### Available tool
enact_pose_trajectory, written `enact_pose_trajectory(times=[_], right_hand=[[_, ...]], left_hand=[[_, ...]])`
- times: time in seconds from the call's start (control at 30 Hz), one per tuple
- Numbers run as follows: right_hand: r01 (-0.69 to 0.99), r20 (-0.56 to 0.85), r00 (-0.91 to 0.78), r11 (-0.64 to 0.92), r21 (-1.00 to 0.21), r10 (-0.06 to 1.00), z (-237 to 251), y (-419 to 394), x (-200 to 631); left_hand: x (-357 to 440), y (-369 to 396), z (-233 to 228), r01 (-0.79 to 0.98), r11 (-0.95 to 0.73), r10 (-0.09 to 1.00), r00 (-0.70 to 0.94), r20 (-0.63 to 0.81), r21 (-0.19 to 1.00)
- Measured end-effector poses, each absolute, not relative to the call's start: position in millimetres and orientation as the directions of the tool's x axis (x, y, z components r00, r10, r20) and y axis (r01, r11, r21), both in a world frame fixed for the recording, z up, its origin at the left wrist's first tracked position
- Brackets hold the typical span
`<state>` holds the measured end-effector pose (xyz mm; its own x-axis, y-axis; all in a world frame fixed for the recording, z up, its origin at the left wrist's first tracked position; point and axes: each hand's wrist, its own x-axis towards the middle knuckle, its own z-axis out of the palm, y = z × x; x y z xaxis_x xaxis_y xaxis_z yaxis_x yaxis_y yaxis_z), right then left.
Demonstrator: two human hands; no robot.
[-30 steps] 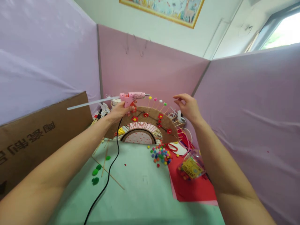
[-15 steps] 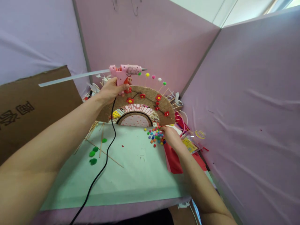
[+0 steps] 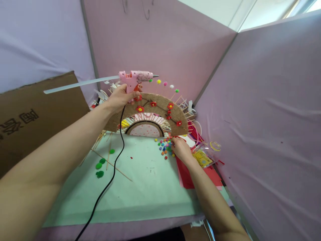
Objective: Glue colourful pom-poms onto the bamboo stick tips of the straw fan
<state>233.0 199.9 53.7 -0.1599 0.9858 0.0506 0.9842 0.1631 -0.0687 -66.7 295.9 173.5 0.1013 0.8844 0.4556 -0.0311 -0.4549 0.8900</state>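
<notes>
The left hand (image 3: 120,97) grips a pink glue gun (image 3: 135,77) above the fan (image 3: 150,113); the right hand (image 3: 181,149), fingers pinched narrow, touches the pom-poms (image 3: 165,147) on the counter (image 3: 147,187).

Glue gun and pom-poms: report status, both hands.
Left hand grips pink glue gun, nozzle above fan craft. Right hand down in loose pom-poms. Black cord trails across green mat.
</notes>
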Motion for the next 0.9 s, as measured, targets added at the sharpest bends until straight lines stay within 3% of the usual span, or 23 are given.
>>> enact_pose_trajectory(times=[0.1, 0.2, 0.37, 0.5, 0.7, 0.9], right_hand=[[0.954, 0.212, -0.177, 0.221, -0.205, 0.961, 71, 198, 232], [0.837, 0.387, -0.177, 0.345, -0.424, 0.905, 96, 203, 226], [0.384, 0.565, 0.013, 0.518, -0.764, 0.825, 149, 234, 199], [0.197, 0.647, 0.151, 0.619, -0.76, 0.747, 184, 267, 169], [0.162, 0.745, 0.085, 0.729, -0.665, 0.662, 205, 298, 138], [0.149, 0.742, 0.087, 0.728, -0.669, 0.664, 202, 308, 130]], left_hand=[[-69, 296, 173, -0.031, -0.448, 0.887, 0.106, 0.449, 0.894], [-71, 297, 172, -0.02, -0.438, 0.891, 0.125, 0.437, 0.899], [-73, 297, 173, -0.029, -0.412, 0.902, 0.129, 0.413, 0.911], [-76, 295, 174, -0.051, -0.401, 0.901, 0.157, 0.404, 0.915], [-79, 295, 175, -0.027, -0.414, 0.893, 0.184, 0.412, 0.91], [-77, 292, 178, -0.043, -0.38, 0.907, 0.176, 0.382, 0.924]])
